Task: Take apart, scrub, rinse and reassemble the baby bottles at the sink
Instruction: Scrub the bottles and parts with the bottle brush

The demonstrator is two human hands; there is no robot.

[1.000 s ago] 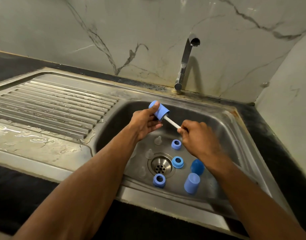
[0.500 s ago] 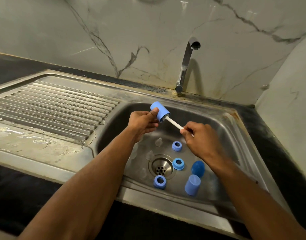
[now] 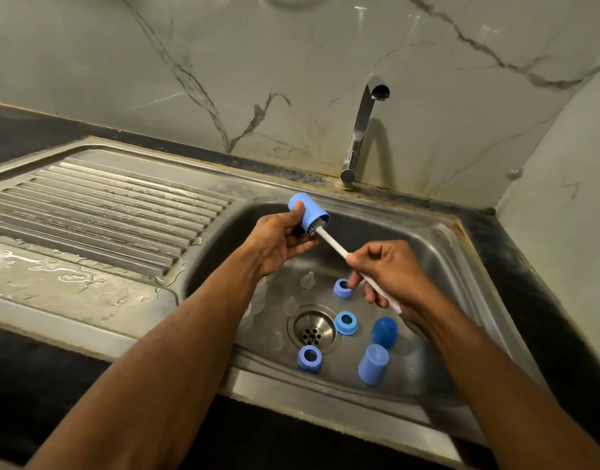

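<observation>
Single head-worn view, looking forward and steeply down into the stainless-steel sink basin (image 3: 437, 239) from close above its near rim. Chrome curved tap (image 3: 361, 130) behind the basin, ribbed steel drainboard (image 3: 98, 212) left of it.

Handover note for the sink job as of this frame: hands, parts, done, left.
Left hand grips a blue cap over the sink.
Right hand holds the white brush, bristles inside that cap.
On the sink floor: three blue rings, two more blue caps, and clear teats near the drain.
Done: parts are taken apart.
Left: finish scrubbing, rinse, reassemble. Tap shows no water.
</observation>
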